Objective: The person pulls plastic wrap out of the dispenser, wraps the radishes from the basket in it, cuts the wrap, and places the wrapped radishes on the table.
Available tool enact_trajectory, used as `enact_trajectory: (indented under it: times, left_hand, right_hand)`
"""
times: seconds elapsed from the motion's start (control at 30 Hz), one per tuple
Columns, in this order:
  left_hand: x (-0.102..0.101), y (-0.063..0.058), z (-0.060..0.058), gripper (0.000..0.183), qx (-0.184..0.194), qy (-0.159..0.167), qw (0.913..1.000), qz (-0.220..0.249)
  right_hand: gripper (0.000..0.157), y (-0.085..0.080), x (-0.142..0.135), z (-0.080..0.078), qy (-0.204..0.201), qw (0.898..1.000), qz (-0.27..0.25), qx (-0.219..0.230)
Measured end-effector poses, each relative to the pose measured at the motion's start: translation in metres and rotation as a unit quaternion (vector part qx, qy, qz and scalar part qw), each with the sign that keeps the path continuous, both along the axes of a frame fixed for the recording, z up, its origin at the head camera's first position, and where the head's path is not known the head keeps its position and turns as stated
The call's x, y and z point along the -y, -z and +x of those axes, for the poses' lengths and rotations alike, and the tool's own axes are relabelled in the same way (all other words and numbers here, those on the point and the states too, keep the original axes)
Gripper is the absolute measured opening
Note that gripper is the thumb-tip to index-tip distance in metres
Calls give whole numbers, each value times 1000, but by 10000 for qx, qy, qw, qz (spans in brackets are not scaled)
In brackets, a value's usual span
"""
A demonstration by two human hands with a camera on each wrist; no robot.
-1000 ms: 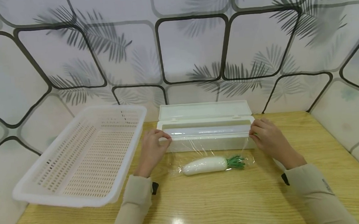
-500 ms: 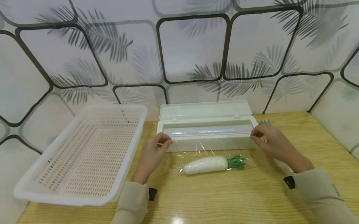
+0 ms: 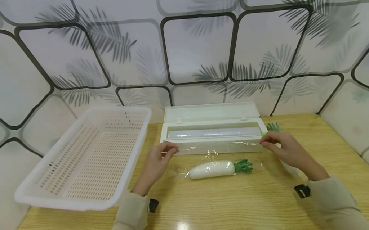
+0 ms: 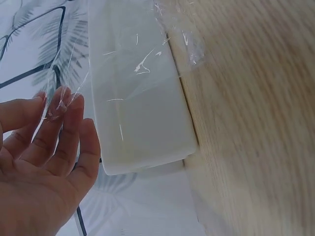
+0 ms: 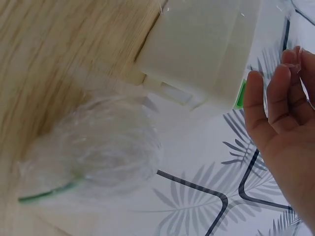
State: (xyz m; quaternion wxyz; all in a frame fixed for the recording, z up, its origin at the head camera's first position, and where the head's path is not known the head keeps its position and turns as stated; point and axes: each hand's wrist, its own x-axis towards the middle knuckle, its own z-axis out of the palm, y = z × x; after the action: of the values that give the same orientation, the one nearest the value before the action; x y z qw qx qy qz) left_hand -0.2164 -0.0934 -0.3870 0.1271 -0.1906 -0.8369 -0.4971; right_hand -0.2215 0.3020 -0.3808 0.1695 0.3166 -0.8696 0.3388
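Note:
My left hand [image 3: 154,166] pinches the left corner of a clear sheet of cling film [image 4: 142,69], and my right hand [image 3: 289,152] pinches its right corner. Between them the film spans the front of a white cling film dispenser box [image 3: 164,134]. Inside the box lies the film roll [image 3: 213,132]; the hinged lid [image 3: 211,112] stands up behind. Just in front, a white radish [image 3: 211,169] with green stalks lies on the table, with clear film about it. Partly hidden under my right hand is a second radish [image 3: 272,126], which looks film-wrapped in the right wrist view.
A large white perforated basket [image 3: 119,192] stands on the left side of the wooden table [image 3: 231,212]. A patterned wall covering [image 3: 199,49] rises behind and at both sides. A green tab [image 5: 241,94] shows at the box's right end.
Both hands have come slightly down and toward me, still pinching the film. The film now hangs lower across the box front. The second radish's green stalks have come into view beside the right hand.

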Motion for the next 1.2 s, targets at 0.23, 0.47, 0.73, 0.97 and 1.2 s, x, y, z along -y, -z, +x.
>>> enact_trajectory:
  times: [0.23,0.47,0.73,0.97,1.2]
  left_hand:
    - [3,-3,10,9,-24,154,9998,158]
    - [10,-4,21,11,56,678,9977,81]
    - [19,-5,31,9,169,1397,9889,-484]
    - [24,-3,35,12,607,2003,9765,-522]
    - [26,-2,35,13,672,2433,9653,-664]
  right_hand:
    - [23,2,-7,6,-516,9967,-506,369]
    - [26,3,-10,10,-920,9904,-782,671]
    - [31,4,-15,13,-1393,9793,-1015,1061]
    - [36,5,-20,14,-1680,9736,-935,1233]
    - [42,7,-23,15,-1923,9688,-766,1363]
